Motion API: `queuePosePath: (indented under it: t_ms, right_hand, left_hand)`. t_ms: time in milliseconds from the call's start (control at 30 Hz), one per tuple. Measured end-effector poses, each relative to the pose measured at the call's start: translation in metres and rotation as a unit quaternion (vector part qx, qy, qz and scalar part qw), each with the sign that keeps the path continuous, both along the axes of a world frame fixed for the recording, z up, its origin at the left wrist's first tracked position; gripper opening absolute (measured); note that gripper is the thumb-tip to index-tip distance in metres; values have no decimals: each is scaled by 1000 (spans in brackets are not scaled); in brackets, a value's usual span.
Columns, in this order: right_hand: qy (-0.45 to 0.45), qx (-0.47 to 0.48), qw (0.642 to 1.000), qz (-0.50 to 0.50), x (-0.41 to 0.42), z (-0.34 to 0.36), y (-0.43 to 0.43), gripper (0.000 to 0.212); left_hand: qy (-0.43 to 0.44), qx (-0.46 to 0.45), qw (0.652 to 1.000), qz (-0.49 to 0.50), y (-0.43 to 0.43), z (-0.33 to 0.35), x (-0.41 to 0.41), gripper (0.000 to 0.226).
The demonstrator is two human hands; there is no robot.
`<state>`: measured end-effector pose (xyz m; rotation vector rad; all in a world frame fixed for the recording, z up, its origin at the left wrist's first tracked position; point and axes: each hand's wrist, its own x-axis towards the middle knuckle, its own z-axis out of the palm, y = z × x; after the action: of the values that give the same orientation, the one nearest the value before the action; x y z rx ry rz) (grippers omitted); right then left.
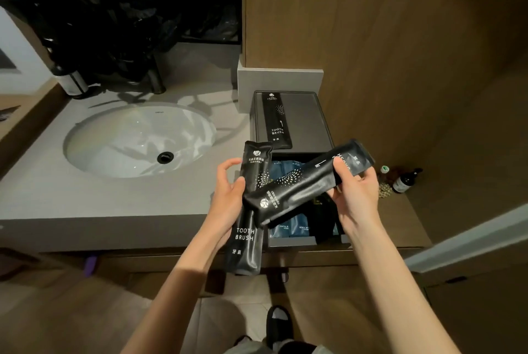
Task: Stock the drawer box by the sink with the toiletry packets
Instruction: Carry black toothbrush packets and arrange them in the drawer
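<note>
Low in the frame, left hand grips an upright toothbrush packet; right hand grips a slanted packet above the open drawer box.

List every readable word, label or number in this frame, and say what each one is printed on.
"TOOTH BRUSH": black packet lying on the drawer box top.
"TOOTH BRUSH": black packet in the left hand.
Packet in the right hand, the crossed packet: lettering partly covered, unreadable.
Chinese characters and logos on all three: too small.
Blue packets in the drawer: print blurred.
Bottle label: unreadable.
</note>
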<state>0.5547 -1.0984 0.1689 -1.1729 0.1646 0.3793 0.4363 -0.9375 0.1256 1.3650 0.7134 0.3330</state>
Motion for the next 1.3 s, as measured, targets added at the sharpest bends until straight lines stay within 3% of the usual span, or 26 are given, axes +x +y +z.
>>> queuePosePath:
  t_ms: [167,300,600,733,800,833,933,1000,1067,1133,1300]
  right_hand:
    - [26,25,999,-34,-5,-2,5,49]
    - [42,46,997,-35,-8,-6,7,55]
    - [39,60,996,61,-6,-9,-20,50]
    - [-61,-72,991,93,13,-12,-44,54]
    - [-198,-173,957,122,20,-12,-50,54]
    - [-281,-222,922,147,23,-11,-51,52]
    - [-475,-345,765,264,27,-3,-47,53]
    - [-542,-380,664,348,25,0,-41,64]
    - [-558,-390,617,395,19,-1,-35,69]
    - [-537,-374,637,408,14,-5,-31,64]
    - [-440,-293,753,392,16,-13,-29,50]
  left_hand:
    - [-11,-96,995,-25,-6,6,-16,28]
    - [1,-175,984,-32,-15,10,-19,43]
    - [-16,-110,993,50,-27,16,2,31]
    - [-8,-53,997,47,-15,24,6,24]
    - [13,-15,999,33,-9,29,7,29]
    - [16,0,1000,25,-7,31,8,29]
    - [9,27,1000,0,-7,36,12,16]
    - [10,37,999,-15,-11,40,16,13]
    - [12,50,998,-34,-14,43,19,16]
    - [14,67,996,-50,-18,46,21,15]
    - [-9,97,994,-44,-22,48,23,8]
